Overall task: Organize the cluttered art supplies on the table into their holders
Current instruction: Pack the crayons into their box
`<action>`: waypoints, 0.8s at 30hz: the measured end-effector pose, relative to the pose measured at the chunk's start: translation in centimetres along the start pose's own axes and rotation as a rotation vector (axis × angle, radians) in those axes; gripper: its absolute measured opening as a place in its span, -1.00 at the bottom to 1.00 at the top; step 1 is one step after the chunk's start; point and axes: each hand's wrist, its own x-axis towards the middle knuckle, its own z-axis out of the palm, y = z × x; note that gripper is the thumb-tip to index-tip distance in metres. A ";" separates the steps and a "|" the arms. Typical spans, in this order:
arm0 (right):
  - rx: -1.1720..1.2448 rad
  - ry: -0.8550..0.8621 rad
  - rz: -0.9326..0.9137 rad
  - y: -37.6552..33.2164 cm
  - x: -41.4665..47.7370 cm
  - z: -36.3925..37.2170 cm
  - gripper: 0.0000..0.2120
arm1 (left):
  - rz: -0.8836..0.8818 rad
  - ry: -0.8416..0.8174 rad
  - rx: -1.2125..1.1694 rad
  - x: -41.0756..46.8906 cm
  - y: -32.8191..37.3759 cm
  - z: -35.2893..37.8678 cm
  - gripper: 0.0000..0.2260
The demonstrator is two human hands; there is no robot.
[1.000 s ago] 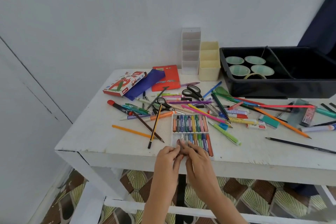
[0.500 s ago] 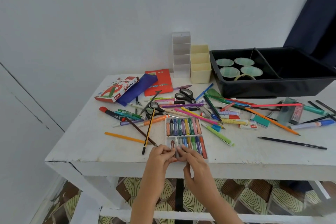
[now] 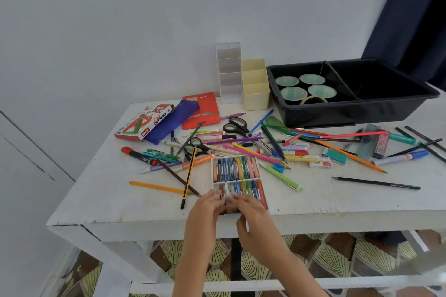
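Note:
A white pastel tray [image 3: 236,178] with two rows of coloured oil pastels lies near the table's front edge. My left hand [image 3: 206,210] pinches a dark red pastel [image 3: 220,193] at the tray's near left corner. My right hand [image 3: 253,214] grips the tray's near edge, fingers on top and thumb below; motion blur hides the fingertips. Several pencils, pens and markers [image 3: 251,152] lie scattered behind the tray. A white tiered holder [image 3: 229,75] and a cream holder [image 3: 255,87] stand at the back by the wall.
A black bin [image 3: 350,113] with round lids and a tape roll sits at the back right. An oil pastels box [image 3: 144,122], a blue pouch [image 3: 173,120] and a red booklet [image 3: 202,111] lie at the back left. Scissors [image 3: 237,125] rest mid-table.
The camera has swung left and down slightly. Both hands have stayed at the tray's near end, with the fingers working closer over the near row of pastels.

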 end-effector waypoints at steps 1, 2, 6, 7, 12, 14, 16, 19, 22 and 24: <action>-0.039 0.046 -0.024 -0.4 0.4 -0.3 -0.57 | 0.003 0.022 -0.022 0.0 0.0 0.0 -0.73; -0.102 0.092 -0.058 -0.7 0.7 -0.4 -0.58 | -0.013 0.032 -0.051 0.0 0.1 0.1 -0.75; -0.400 0.032 -0.035 -0.5 0.7 0.2 -0.57 | -0.050 0.122 -0.084 -0.2 0.4 0.7 -0.73; -0.408 0.017 -0.031 -0.2 0.4 0.4 -0.55 | -0.066 0.119 -0.076 -0.2 0.4 0.8 -0.69; -0.417 0.001 -0.020 0.0 0.2 0.7 -0.57 | -0.039 0.066 0.100 0.1 -0.2 0.8 -0.61; -0.367 0.022 -0.002 -0.2 0.9 0.6 -0.59 | -0.028 0.016 0.249 0.2 -0.2 0.6 -0.60; -0.291 0.058 0.005 -0.5 2.2 -0.3 -0.63 | -0.007 0.013 0.363 0.6 0.2 0.3 -0.63; -0.211 0.032 0.028 -0.3 3.9 -1.9 -0.53 | 0.003 0.101 0.387 1.6 1.3 0.1 -0.71; -0.336 0.008 0.069 0.9 4.8 -1.9 -0.47 | -0.024 0.091 0.296 3.3 1.7 0.7 -0.64; -0.469 -0.037 0.134 1.7 4.9 -1.5 -0.48 | 0.007 -0.004 0.311 4.2 1.6 1.4 -0.58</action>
